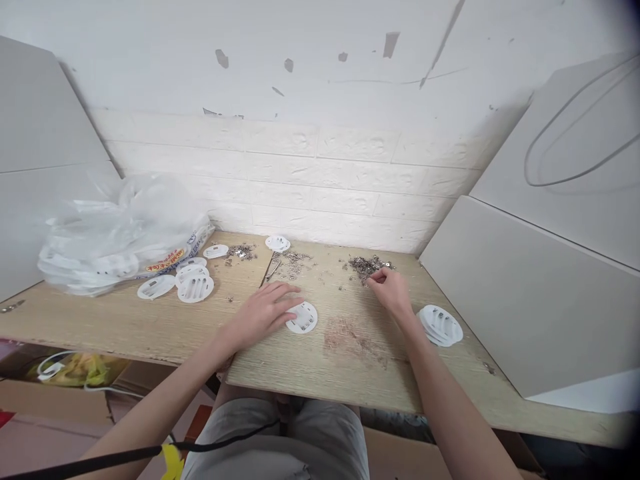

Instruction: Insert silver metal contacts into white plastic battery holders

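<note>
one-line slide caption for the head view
Left hand steadies a white slotted plastic disc on a wooden bench while right hand picks at a pile of small metal parts.

Bright, even, soft light with faint shadows; wide-angle bowing and slight blur toward the edges, dark vignetted corners.

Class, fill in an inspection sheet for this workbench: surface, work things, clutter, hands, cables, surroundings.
Surface: wooden table, stained patch near the front edge.
Work things: white disc under the left hand's fingers; pile of small metal bits at the right hand.
Clutter: plastic bag, loose discs, stack of discs.
Hands: left hand flat; right hand pinching at the bits.
Cables: black cable across the lap.
Surroundings: white brick wall, grey panels.
</note>
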The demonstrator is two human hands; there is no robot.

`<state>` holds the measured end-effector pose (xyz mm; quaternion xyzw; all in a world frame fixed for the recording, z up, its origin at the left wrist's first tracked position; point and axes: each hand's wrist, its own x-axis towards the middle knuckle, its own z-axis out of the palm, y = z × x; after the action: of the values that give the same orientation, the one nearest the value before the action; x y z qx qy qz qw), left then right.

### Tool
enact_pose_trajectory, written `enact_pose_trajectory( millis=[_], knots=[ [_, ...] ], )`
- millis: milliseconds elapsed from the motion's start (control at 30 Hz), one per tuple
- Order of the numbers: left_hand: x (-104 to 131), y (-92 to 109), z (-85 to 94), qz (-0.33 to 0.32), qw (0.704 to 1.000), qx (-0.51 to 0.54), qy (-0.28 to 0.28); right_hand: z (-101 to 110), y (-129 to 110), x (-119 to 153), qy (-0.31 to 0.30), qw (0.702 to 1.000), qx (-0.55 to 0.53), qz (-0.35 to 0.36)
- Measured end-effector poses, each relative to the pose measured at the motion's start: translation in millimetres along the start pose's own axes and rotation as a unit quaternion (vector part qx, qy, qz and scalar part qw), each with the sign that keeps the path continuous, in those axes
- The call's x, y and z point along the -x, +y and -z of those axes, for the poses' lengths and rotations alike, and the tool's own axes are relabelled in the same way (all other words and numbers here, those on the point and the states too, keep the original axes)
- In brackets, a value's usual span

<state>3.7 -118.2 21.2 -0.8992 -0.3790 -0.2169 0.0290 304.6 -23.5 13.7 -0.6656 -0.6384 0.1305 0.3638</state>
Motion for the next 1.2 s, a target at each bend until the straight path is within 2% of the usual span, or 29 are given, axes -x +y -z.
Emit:
enact_pose_trajectory(
  millis=[133,267,333,400,533,667,800,933,1033,1200],
  knots=[
    [-11,-7,-1.7,0.050,0.998,0.040,-0.029,-4,-5,2,-0.002,0.996,-0.090,0.013],
    [-31,-10,-9.7,0.071,0.989,0.055,-0.116,-10,-9,5,-0.027,0.986,-0.162,0.016],
    [-40,-10,-15.6,0.070,0.986,0.063,-0.139,-13,-10,7,-0.040,0.980,-0.192,0.020],
    [-47,-9,-21.7,0.060,0.985,0.102,-0.122,-14,-10,8,-0.052,0.972,-0.227,0.028],
    [-52,-12,-29.9,0.049,0.981,0.184,-0.035,-16,-9,8,-0.076,0.959,-0.266,0.058],
    [-45,-23,-31.4,0.097,0.980,0.171,0.035,-18,-8,7,-0.094,0.954,-0.277,0.065],
    [-40,-30,-31.4,0.139,0.976,0.151,0.069,-18,-9,7,-0.099,0.948,-0.297,0.056],
    [-41,-25,-32.3,0.130,0.980,0.136,0.066,-16,-11,9,-0.111,0.936,-0.332,0.022],
    [-41,-21,-33.8,0.118,0.982,0.147,0.033,-17,-11,9,-0.112,0.923,-0.367,-0.010],
    [-39,-21,-37.4,0.109,0.980,0.167,-0.014,-20,-6,5,-0.081,0.907,-0.410,-0.048]
  ],
)
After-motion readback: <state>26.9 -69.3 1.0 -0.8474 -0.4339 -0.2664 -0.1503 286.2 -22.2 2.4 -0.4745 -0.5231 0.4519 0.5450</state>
